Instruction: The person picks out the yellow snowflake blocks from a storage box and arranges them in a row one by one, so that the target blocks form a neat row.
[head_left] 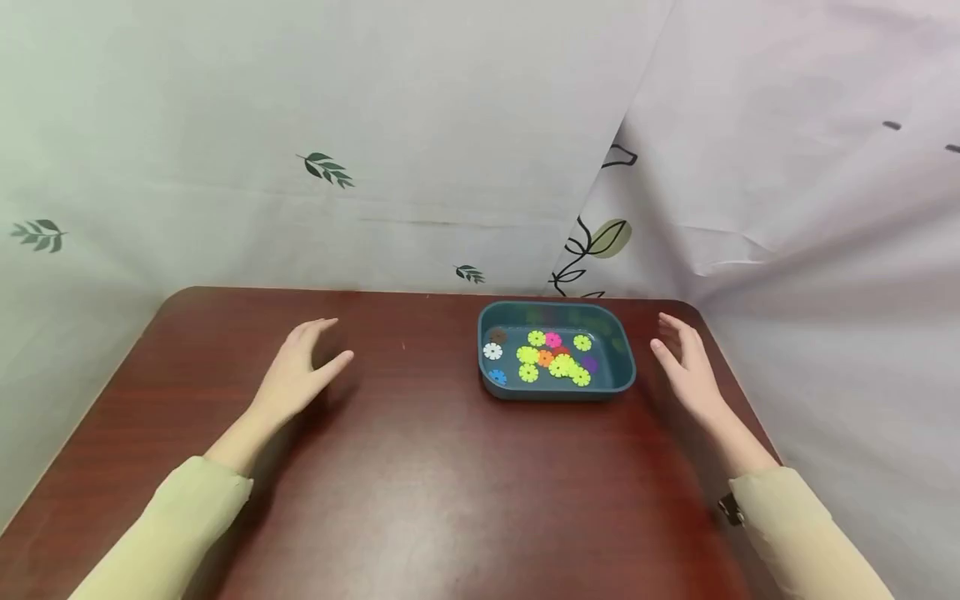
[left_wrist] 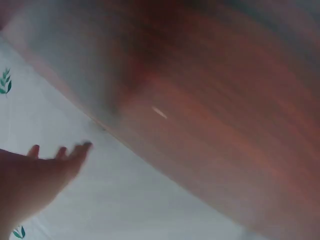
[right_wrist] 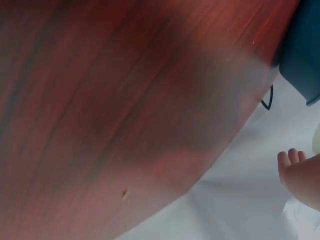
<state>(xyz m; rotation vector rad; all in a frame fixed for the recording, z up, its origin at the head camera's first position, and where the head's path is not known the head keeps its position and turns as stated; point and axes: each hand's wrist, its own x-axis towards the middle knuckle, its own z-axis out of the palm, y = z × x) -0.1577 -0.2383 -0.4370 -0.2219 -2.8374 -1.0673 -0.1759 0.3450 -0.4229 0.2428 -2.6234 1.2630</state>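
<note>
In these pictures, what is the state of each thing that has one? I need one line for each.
Box: upright, without a lid.
Flower pieces: loose inside the box, some overlapping.
Left hand: empty, thumb apart from the fingers.
Right hand: empty, beside the box, not touching it.
Cloth: hanging behind the table, creased.

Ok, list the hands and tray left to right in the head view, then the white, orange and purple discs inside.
Left hand → dark teal tray → right hand; inside: white notched disc → orange notched disc → purple notched disc.
</note>
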